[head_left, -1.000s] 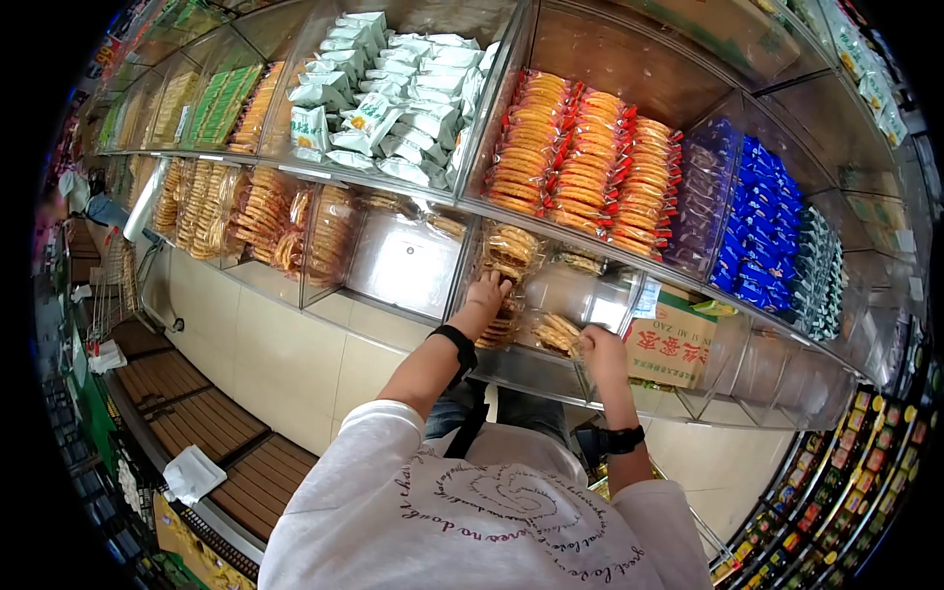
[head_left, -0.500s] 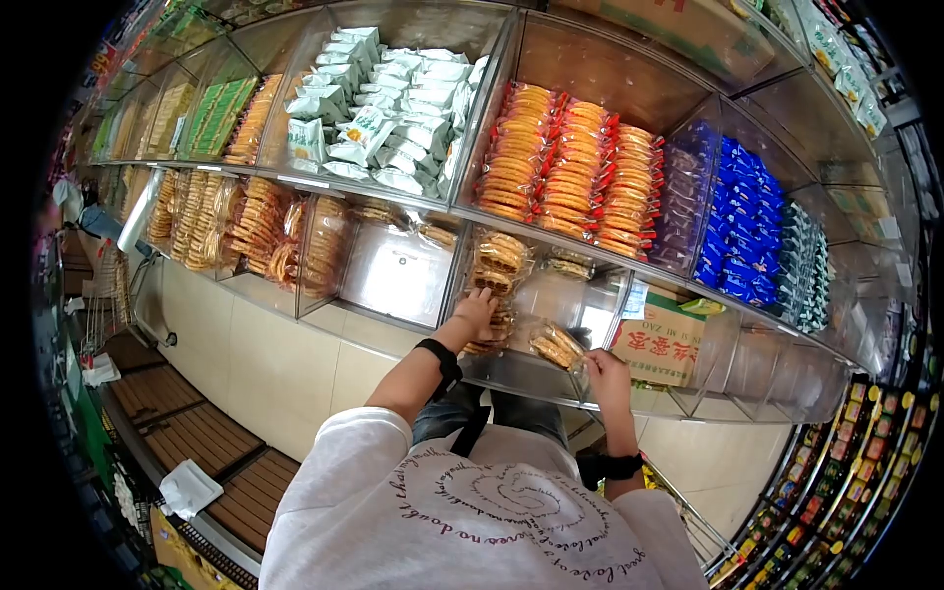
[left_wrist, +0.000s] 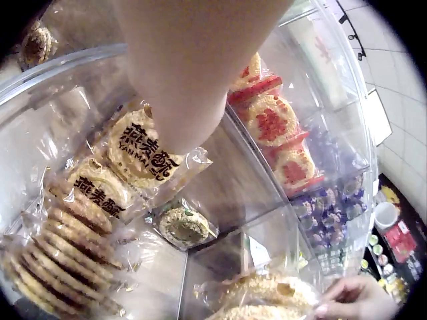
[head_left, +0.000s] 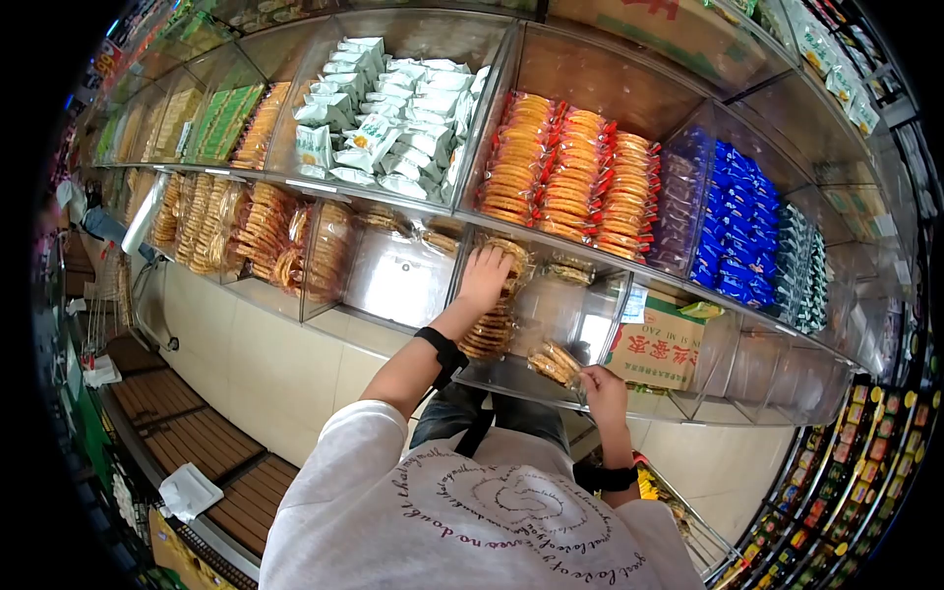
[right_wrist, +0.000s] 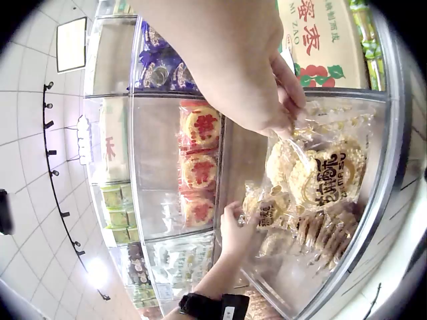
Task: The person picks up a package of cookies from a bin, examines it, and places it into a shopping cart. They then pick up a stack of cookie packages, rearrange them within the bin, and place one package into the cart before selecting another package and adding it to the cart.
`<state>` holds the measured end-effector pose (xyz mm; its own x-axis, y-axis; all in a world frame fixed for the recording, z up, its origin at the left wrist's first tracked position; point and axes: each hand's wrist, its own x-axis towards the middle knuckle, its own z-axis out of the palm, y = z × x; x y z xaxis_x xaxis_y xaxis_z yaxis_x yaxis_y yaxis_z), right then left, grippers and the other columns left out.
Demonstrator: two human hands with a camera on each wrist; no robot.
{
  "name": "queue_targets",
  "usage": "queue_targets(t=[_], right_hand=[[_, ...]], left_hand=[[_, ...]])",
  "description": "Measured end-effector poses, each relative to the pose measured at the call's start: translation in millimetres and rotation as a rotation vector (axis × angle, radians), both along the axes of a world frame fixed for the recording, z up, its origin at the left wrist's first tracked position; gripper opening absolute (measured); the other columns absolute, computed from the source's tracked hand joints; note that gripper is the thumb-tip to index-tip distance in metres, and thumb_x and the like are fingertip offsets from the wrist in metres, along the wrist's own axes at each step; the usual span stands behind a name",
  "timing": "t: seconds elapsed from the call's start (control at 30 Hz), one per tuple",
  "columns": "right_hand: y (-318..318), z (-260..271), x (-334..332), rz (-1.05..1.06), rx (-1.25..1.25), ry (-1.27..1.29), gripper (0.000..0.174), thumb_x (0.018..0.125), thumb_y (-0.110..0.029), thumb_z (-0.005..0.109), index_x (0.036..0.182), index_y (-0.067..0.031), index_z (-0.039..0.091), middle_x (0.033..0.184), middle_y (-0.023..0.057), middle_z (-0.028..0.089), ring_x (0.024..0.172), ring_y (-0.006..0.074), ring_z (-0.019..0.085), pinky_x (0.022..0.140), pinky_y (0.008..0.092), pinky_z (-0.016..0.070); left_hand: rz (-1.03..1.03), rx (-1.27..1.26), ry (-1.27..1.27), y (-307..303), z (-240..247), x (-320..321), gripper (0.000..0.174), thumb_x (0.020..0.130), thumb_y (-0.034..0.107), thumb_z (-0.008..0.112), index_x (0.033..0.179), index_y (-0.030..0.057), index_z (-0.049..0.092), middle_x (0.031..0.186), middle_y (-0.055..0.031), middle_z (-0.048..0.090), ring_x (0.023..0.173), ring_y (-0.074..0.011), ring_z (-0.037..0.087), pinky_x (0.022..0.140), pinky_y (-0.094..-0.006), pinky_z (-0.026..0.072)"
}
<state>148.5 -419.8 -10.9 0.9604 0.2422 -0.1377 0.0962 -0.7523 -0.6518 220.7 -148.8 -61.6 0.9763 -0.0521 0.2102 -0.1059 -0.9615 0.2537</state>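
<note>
In the head view, my left hand (head_left: pixel 485 280) reaches to the far end of a row of bagged round cookies (head_left: pixel 487 334) in a clear bin. The right wrist view has its fingers bent at the edge of a cookie packet (right_wrist: pixel 268 208); that packet, printed with dark characters (left_wrist: pixel 141 155), lies partly under the hand in the left wrist view. My right hand (head_left: pixel 604 393), at the bin's front right, pinches the edge of clear-wrapped cookies (head_left: pixel 555 363). These are held tilted over the bin floor, several wrapped pieces together.
Another cookie packet (head_left: pixel 570 271) lies at the bin's back. Clear dividers and the front wall (head_left: pixel 531 388) edge the bin. A printed carton (head_left: pixel 657 344) stands to the right. Above are orange-and-red cookie packs (head_left: pixel 575 167), pale green packets (head_left: pixel 393 108) and blue packets (head_left: pixel 737 226).
My left hand has moved away from me along the cookie row, uncovering its near part. My right hand keeps hold of the wrapped cookies and has shifted slightly toward me.
</note>
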Motion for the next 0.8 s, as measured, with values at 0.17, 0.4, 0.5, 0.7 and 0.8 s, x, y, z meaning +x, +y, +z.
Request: queue_targets(t=[0.17, 0.4, 0.5, 0.7, 0.8], right_hand=[[-1, -1, -6, -0.013, -0.041, 0.051, 0.01, 0.07, -0.011, 0.055, 0.076, -0.0043, 0.057, 0.058, 0.0109, 0.054, 0.05, 0.0196, 0.053, 0.047, 0.027, 0.0399], [-5, -9, -12, -0.001, -0.032, 0.018, 0.01, 0.07, -0.013, 0.056, 0.076, -0.0056, 0.057, 0.059, 0.0113, 0.054, 0.051, 0.0215, 0.053, 0.047, 0.0281, 0.0402], [-4, -13, -14, -0.01, -0.016, 0.002, 0.01, 0.07, -0.014, 0.056, 0.076, -0.0061, 0.057, 0.059, 0.0115, 0.054, 0.051, 0.0228, 0.053, 0.047, 0.0289, 0.0401], [3, -5, -12, 0.018, -0.06, 0.095, 0.009, 0.07, -0.014, 0.053, 0.076, -0.0082, 0.055, 0.069, 0.0116, 0.055, 0.064, 0.0293, 0.052, 0.055, 0.0345, 0.0412], [3, -4, -16, 0.007, -0.067, 0.134, 0.009, 0.07, -0.014, 0.053, 0.077, -0.0083, 0.055, 0.07, 0.0117, 0.055, 0.065, 0.0295, 0.052, 0.055, 0.0347, 0.0412]], left_hand=[[0.051, 0.073, 0.227, 4, -7, 6, 0.025, 0.067, 0.008, 0.046, 0.091, 0.0093, 0.046, 0.096, -0.0081, 0.042, 0.092, -0.0229, 0.041, 0.08, -0.0352, 0.0312], [-0.146, 0.098, 0.143, 7, 0, -22, 0.025, 0.065, 0.008, 0.049, 0.09, 0.0102, 0.045, 0.087, -0.0067, 0.046, 0.087, -0.0225, 0.044, 0.073, -0.0354, 0.0324], [-0.185, 0.07, 0.156, 8, -12, -36, 0.026, 0.065, 0.007, 0.05, 0.09, 0.0104, 0.043, 0.085, -0.0077, 0.047, 0.081, -0.0243, 0.048, 0.074, -0.0348, 0.0331], [-0.006, 0.1, 0.551, -7, -43, -27, 0.026, 0.067, 0.005, 0.05, 0.091, 0.0099, 0.043, 0.089, -0.0098, 0.048, 0.086, -0.0244, 0.049, 0.075, -0.0344, 0.0366], [-0.017, 0.22, 0.668, -13, -48, -10, 0.024, 0.07, 0.008, 0.048, 0.093, 0.0102, 0.043, 0.092, -0.0116, 0.051, 0.087, -0.0232, 0.05, 0.071, -0.0338, 0.0405]])
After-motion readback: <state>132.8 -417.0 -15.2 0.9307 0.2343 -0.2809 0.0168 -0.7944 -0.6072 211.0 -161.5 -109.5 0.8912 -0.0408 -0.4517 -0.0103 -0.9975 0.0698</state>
